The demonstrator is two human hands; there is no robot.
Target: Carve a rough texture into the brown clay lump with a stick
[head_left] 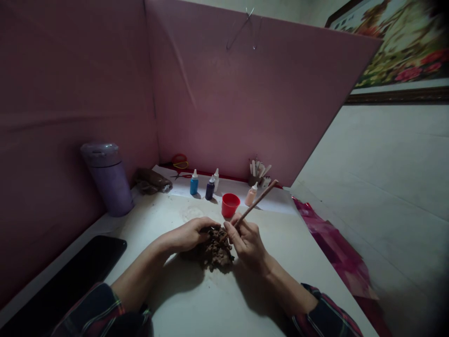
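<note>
A crumbly, knobbly lump of brown clay [218,255] sits on the white tabletop in front of me. My left hand [191,234] curves around its left and upper side, with the fingertips resting on it. In my right hand [247,241] is a thin brown stick [261,200], pinched between thumb and fingers. It slants up to the right, and its lower end meets the top of the clay. Just beyond my hands stands a small red cup [230,206].
Behind are a blue bottle [194,182], a dark purple bottle [210,188], a peach bottle [251,194], a tool holder [255,175] and red scissors [182,175]. At left stand a purple tumbler [110,182], a wrapped brown block [150,181] and a black flat object [73,281]. Pink panels [245,103] enclose the table.
</note>
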